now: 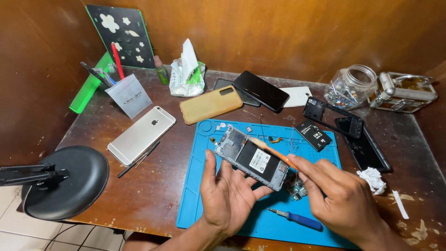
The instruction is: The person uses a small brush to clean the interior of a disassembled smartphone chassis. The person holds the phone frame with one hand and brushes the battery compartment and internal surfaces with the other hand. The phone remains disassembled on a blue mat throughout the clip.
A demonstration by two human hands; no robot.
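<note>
silver phone (141, 134), tan phone case (210, 104), glass jar (351, 85) of perhaps screws, blue screwdriver (297, 218), black lamp base (67, 181)

Just past your left hand (227, 195), bare blue mat (204, 186) and brown table (158, 181) give you room. Farther that way a silver phone (141, 135) and black lamp base (65, 183) block you. Under your right hand (344, 200) lie a small circuit board (296, 189) and blue screwdriver (299, 219); beyond it, a black battery (314, 135) and crumpled tissue (372, 179).
</note>
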